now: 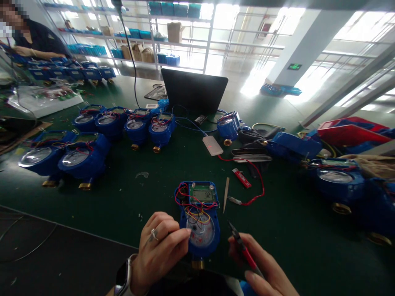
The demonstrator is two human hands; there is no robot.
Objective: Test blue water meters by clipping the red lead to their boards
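A blue water meter (202, 242) lies in front of me with its cover off. Its small display (203, 196) reads about 0.2, and red, yellow and black wires loop over the clear round dial. My left hand (163, 246) is at the meter's left side, thumb and fingertips pinched together at the dial's edge; whatever is between them is hidden. To the right of the meter, apart from it, my right hand (262, 263) holds a pair of red-handled pliers (247, 253), their dark pointed tips aimed up and left.
More blue meters (160, 129) stand at left, back and right. Behind the meter are a wooden stick (226, 193), a red-and-white packet (242, 178), a white box (212, 145) with a red cable and a laptop (194, 90). A person (40, 39) sits far left.
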